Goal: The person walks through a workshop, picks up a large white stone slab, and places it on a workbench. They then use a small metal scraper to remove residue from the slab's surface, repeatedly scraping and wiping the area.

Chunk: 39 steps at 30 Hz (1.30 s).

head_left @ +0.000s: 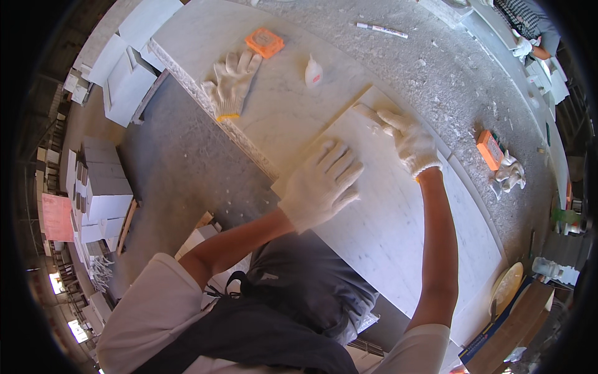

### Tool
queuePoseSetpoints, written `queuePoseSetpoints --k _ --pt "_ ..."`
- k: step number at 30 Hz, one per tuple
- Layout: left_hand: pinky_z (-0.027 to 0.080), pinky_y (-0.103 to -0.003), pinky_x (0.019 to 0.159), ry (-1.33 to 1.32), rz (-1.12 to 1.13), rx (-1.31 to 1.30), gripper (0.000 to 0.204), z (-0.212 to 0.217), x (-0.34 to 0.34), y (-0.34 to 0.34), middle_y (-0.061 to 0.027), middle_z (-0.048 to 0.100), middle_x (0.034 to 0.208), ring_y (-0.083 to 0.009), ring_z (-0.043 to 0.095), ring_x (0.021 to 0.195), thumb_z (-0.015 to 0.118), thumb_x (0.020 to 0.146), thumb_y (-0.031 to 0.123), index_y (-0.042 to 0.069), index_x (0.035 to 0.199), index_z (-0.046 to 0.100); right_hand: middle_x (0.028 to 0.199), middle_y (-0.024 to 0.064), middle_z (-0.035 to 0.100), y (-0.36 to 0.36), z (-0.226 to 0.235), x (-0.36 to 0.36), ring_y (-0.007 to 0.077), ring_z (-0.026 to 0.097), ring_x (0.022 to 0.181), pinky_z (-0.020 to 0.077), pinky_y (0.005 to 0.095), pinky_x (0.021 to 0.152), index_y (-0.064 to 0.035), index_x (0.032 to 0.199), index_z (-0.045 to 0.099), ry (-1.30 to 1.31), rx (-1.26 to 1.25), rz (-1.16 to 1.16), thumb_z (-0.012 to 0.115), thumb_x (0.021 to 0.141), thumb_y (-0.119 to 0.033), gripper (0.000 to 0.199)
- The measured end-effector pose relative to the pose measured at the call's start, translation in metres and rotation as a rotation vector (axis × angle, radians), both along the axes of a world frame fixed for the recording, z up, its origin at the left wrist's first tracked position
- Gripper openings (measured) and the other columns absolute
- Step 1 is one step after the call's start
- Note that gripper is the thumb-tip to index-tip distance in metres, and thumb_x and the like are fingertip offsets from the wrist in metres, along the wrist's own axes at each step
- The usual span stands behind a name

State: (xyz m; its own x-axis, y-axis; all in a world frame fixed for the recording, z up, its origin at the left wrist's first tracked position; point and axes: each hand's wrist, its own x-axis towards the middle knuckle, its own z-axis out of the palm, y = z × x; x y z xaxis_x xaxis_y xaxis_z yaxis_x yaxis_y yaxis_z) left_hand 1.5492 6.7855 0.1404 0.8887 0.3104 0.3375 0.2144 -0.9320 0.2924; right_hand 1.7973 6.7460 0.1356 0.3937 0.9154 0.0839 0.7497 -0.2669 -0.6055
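Both my hands wear white knit gloves and rest on a white, grey-veined marble slab (398, 206). My left hand (321, 184) lies flat near its left end, fingers stretched out and slightly apart. Close to the far edge, my right hand (408, 140) is closed, its fingers bent over a small, narrow, pale piece (369, 113) whose kind I cannot make out. Beyond the slab's left end is another marble surface (286, 112). It carries a loose knit glove (232, 86), an orange block (265, 42) and a small white squeeze bottle (313, 73).
A white marker (382, 30) lies on the dusty grey surface (436, 68) beyond. Farther right are another orange block (489, 149) and a crumpled glove (511, 172). A yellowish round dish (506, 288) sits near the slab's right end. At upper right a co-worker's gloved hand (522, 47) shows.
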Motion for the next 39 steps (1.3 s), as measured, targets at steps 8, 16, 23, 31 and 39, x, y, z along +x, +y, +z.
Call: queuePoseSetpoints --k 8,16,23,31,39 --pt "0.037 -0.051 0.118 -0.017 0.001 0.005 0.050 0.001 -0.001 -0.001 -0.0141 0.062 0.130 -0.0343 0.053 0.131 0.079 0.083 0.034 0.006 0.123 0.066 0.120 0.0162 0.071 -0.004 -0.013 0.007 0.0334 0.068 0.106 0.0539 0.0404 0.091 -0.0192 0.133 0.069 -0.052 -0.072 0.022 0.055 0.101 -0.006 0.037" --pt "0.036 -0.050 0.119 -0.003 0.002 0.003 0.051 0.000 -0.001 0.000 -0.0138 0.061 0.131 -0.0336 0.052 0.131 0.079 0.083 0.034 0.007 0.124 0.065 0.117 0.0185 0.073 -0.004 -0.013 0.012 0.0338 0.071 0.105 0.0551 0.0399 0.091 -0.0131 0.124 0.074 -0.079 -0.011 0.027 0.059 0.098 -0.004 0.031" --pt "0.036 -0.050 0.118 0.005 0.007 0.014 0.052 0.000 -0.001 -0.001 -0.0131 0.061 0.132 -0.0330 0.052 0.131 0.079 0.083 0.035 0.007 0.125 0.064 0.116 0.0192 0.073 -0.002 -0.018 0.020 0.0327 0.071 0.102 0.0551 0.0382 0.088 -0.0141 0.126 0.073 -0.021 -0.050 0.022 0.061 0.097 -0.002 0.034" --pt "0.037 -0.049 0.118 0.003 0.011 0.032 0.051 -0.004 -0.002 -0.001 -0.0124 0.061 0.132 -0.0319 0.053 0.131 0.078 0.083 0.034 0.007 0.125 0.064 0.107 0.0211 0.072 -0.013 -0.024 0.016 0.0363 0.070 0.095 0.0541 0.0396 0.084 -0.0143 0.126 0.073 -0.057 0.023 -0.045 0.058 0.096 0.002 0.038" --pt "0.038 -0.049 0.117 0.013 -0.009 0.014 0.052 0.004 0.001 0.000 -0.0125 0.062 0.130 -0.0325 0.053 0.130 0.079 0.083 0.032 0.007 0.125 0.064 0.104 0.0212 0.072 -0.016 -0.007 0.005 0.0377 0.069 0.094 0.0539 0.0434 0.084 -0.0132 0.126 0.072 -0.007 0.005 -0.066 0.059 0.097 -0.003 0.034"
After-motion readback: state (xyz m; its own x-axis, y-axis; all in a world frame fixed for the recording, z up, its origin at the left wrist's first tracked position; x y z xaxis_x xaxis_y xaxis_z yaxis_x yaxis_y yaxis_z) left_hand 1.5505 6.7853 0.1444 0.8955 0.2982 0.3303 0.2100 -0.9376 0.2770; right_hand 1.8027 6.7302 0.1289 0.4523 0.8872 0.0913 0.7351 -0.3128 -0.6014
